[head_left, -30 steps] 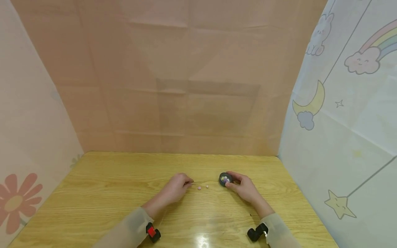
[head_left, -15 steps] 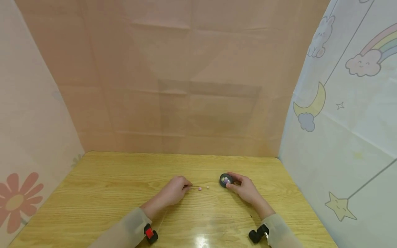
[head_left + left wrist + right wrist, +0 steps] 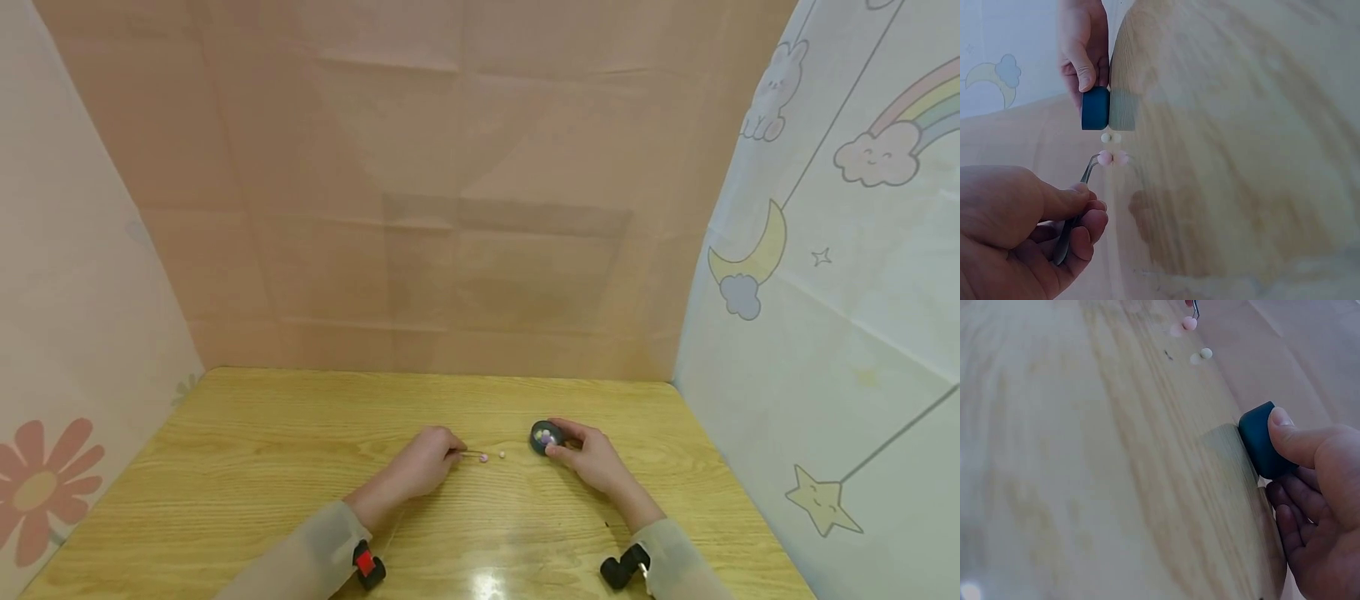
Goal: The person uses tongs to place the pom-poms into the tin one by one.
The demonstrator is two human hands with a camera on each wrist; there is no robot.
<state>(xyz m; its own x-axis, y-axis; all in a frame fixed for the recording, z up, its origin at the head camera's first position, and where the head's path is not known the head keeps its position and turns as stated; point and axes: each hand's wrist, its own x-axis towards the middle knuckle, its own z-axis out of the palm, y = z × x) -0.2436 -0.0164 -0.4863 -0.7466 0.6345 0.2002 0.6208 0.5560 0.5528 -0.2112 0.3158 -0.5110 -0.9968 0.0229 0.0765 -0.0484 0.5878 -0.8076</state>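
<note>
My left hand [image 3: 427, 460] pinches a pair of bent-tip metal tweezers [image 3: 1065, 240] between thumb and fingers. In the left wrist view the tweezer tips are at a small pink bead [image 3: 1105, 157] on the table; whether they grip it firmly I cannot tell. Just beyond it lies a smaller whitish bead [image 3: 1106, 137]. To the right, my right hand [image 3: 596, 460] holds a small dark round container [image 3: 1260, 444] by its sides, thumb on the near side. It rests on the tabletop, and several light-coloured beads [image 3: 545, 436] show inside it in the head view.
The wood-grain table [image 3: 300, 417] has a glossy top that mirrors the beads. A peach cloth [image 3: 450, 250] hangs behind it, with patterned cloths [image 3: 840, 333] at both sides. A small dark speck [image 3: 1168, 355] lies near the beads.
The tweezer tips have come down and toward me to the pink bead, from a spot just left of it. The right hand keeps hold of the container, nearly still.
</note>
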